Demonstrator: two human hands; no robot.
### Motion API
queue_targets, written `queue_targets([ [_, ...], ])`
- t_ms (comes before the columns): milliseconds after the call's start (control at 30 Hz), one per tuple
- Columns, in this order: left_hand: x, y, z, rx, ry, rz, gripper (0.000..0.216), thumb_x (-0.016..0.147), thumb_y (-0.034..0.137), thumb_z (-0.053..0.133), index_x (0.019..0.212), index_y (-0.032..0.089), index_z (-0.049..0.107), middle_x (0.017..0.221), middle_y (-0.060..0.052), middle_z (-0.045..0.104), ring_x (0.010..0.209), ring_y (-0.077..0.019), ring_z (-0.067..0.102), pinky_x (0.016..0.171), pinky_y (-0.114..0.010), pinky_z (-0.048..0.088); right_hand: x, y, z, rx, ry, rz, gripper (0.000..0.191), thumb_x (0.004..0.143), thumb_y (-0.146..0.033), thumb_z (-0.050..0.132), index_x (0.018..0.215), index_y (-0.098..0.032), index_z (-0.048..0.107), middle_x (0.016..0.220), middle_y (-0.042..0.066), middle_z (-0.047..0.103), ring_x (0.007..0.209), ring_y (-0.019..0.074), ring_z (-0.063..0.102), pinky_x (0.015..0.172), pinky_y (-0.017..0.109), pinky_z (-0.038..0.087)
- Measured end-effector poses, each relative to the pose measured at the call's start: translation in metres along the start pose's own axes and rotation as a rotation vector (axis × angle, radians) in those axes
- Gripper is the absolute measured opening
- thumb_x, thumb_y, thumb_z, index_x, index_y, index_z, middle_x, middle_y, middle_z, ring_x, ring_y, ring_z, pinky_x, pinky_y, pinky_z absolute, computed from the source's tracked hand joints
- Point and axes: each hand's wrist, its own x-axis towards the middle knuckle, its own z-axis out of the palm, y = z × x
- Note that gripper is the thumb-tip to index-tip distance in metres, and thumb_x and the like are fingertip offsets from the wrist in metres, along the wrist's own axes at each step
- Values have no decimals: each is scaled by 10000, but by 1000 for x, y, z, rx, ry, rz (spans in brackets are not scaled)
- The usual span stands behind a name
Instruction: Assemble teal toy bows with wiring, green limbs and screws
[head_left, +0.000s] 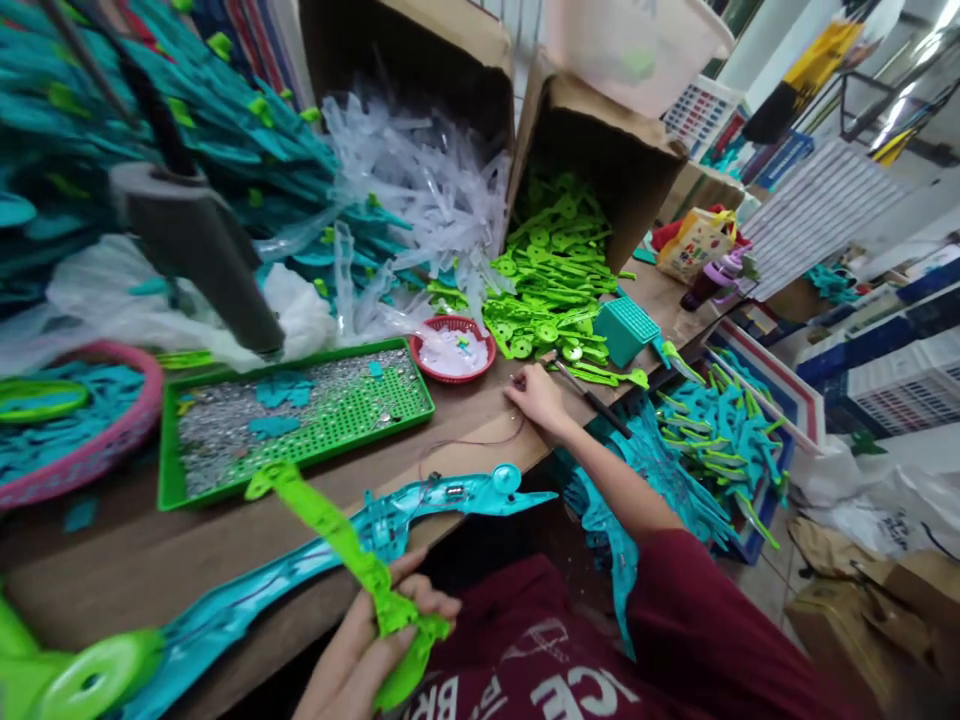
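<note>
My left hand [367, 650] is closed around a long lime-green plastic part [337, 535], held at a slant over the front edge of the workbench. Beneath it lies a long turquoise plastic shell [277, 580], open side up, with small fittings inside. Thin dark wire [480, 442] runs out of the shell toward my right hand [538, 398]. That hand rests on the bench with its fingers pinched together; what sits between them is too small to name. Just right of it lies a dark pen-shaped tool [596, 400].
A green tray [300, 480] holds screws and turquoise bits. Behind are a red basket [454, 375], a lime part pile [555, 280] and clear plastic strips [420, 180]. A grey powered screwdriver [199, 255] hangs at left. Turquoise parts [712, 440] fill a crate at right.
</note>
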Motion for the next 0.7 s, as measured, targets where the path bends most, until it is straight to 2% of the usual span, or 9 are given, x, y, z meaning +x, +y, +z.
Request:
queue_targets([
  [100, 13, 12, 7, 46, -90, 38, 607, 691, 300, 735, 1280, 214, 612, 899, -13, 678, 844, -221, 690, 819, -320, 558, 2, 3, 16, 124, 11, 20, 116, 834, -174, 594, 738, -200, 534, 953, 68, 590, 1041, 223, 542, 972, 376, 435],
  [167, 24, 20, 7, 44, -207, 48, 651, 717, 277, 689, 1348, 229, 539, 854, 8, 655, 770, -201, 680, 754, -324, 553, 2, 3, 11, 240, -1, 8, 127, 853, -198, 559, 741, -207, 498, 914, 54, 574, 1015, 210, 538, 972, 379, 444],
  [233, 33, 26, 5, 66, -326, 33, 629, 767, 325, 671, 1363, 245, 484, 822, 19, 647, 715, -196, 674, 688, -322, 540, -3, 1, -2, 374, -52, -8, 128, 901, -274, 514, 791, -215, 486, 839, 22, 555, 891, 178, 556, 881, 351, 491],
  [333, 41, 36, 4, 221, -437, -4, 501, 822, 480, 661, 1225, 211, 531, 817, -19, 689, 744, -209, 687, 683, -311, 522, -23, -12, -31, 553, -189, -32, 195, 933, -412, 500, 904, -219, 512, 751, -18, 550, 680, 132, 546, 685, 289, 509],
  [433, 44, 50, 6, 447, -549, -3, 440, 820, 543, 631, 1070, 185, 586, 849, -70, 733, 770, -215, 680, 707, -314, 520, -50, -40, -58, 680, -507, -204, 257, 901, -444, 610, 988, -202, 596, 771, -6, 613, 621, 118, 553, 588, 255, 466],
  [500, 43, 60, 9, 596, -616, 11, 391, 827, 536, 600, 996, 184, 610, 828, -64, 734, 744, -206, 666, 706, -316, 516, -63, -64, -71, 592, -770, -491, 179, 923, -349, 627, 971, -180, 659, 832, 19, 648, 712, 124, 589, 664, 266, 478],
  [567, 41, 69, 12, 732, -663, 14, 350, 841, 523, 568, 920, 186, 620, 777, -46, 721, 710, -194, 649, 690, -309, 500, -70, -87, -78, 360, -929, -785, 106, 940, -224, 604, 930, -160, 689, 886, 37, 652, 846, 141, 598, 787, 292, 469],
  [633, 37, 75, 15, 819, -690, -5, 336, 849, 517, 552, 881, 189, 621, 739, -30, 712, 676, -183, 634, 654, -292, 475, -70, -107, -79, 111, -1008, -953, 95, 934, -159, 595, 909, -146, 686, 908, 45, 644, 898, 157, 573, 825, 307, 438],
  [700, 32, 78, 19, 860, -709, -44, 322, 847, 507, 559, 867, 193, 625, 706, -16, 706, 655, -174, 628, 622, -273, 450, -68, -120, -78, -70, -1075, -1018, 77, 927, -136, 598, 898, -136, 669, 909, 49, 638, 877, 156, 545, 808, 301, 418],
])
